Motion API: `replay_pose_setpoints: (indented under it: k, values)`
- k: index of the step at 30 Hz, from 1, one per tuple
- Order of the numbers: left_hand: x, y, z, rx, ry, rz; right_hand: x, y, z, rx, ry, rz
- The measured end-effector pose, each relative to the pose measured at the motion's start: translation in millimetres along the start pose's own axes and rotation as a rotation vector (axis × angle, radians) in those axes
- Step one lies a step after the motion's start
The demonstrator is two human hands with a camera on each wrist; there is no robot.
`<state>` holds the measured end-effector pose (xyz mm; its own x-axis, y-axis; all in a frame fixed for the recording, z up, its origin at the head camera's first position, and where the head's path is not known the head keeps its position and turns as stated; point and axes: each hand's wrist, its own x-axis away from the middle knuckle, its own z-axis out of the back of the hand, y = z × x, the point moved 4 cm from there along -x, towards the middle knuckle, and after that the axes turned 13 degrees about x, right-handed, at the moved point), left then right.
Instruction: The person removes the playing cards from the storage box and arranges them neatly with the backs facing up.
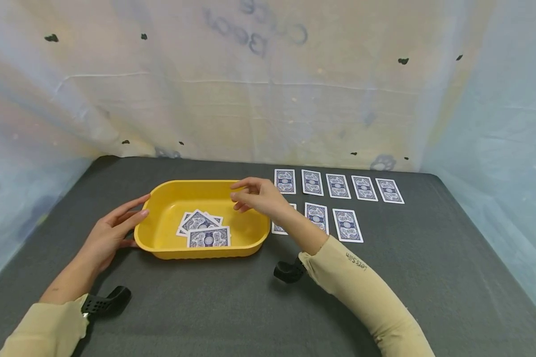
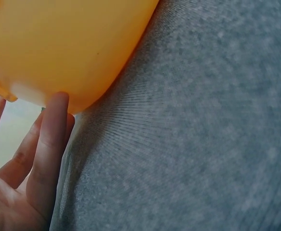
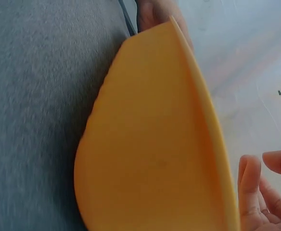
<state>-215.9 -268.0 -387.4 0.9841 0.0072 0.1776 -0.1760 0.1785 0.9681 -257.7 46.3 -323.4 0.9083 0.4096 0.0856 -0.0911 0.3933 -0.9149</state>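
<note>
A yellow plastic tray [image 1: 201,253] stands on the table, with several playing cards [image 1: 208,237] lying back side up in it. My left hand [image 1: 111,230] touches the tray's left end; in the left wrist view its fairly straight fingers [image 2: 54,139] rest against the outer wall. Over the tray's right end hovers my right hand [image 1: 259,196], its fingers loosely bent and holding nothing. The right wrist view shows a gap between thumb and fingertips [image 3: 250,173], beside the tray rim. Part of the right rim is hidden behind that hand.
Right of the tray, blue-backed cards lie in two rows: several in the far row [image 1: 338,186] and three in the near row [image 1: 348,225], one partly covered by my right hand. A pale curtain [image 1: 268,114] hangs behind the dark tabletop [image 1: 205,307].
</note>
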Motion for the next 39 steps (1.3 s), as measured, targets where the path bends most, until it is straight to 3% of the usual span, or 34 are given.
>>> replay_pose_setpoints:
  k: [10, 23, 30, 39]
  values:
    - [0.7, 1.1, 0.7, 0.02, -0.029, -0.016, -11.6, -2.8, -30.4, 0.0, -0.056, -0.032]
    - [0.2, 2.0, -0.4, 0.024, -0.03, -0.01, -16.4, 7.5, -45.7, 0.168, -0.049, -0.071]
    - [-0.6, 1.7, 0.0, 0.031, -0.021, -0.003, -14.9, 10.0, -47.7, 0.406, -0.107, -0.052]
    - [-1.9, 0.7, 0.1, 0.025, -0.007, -0.001, -14.4, 10.8, -53.6, 0.553, -0.187, -0.009]
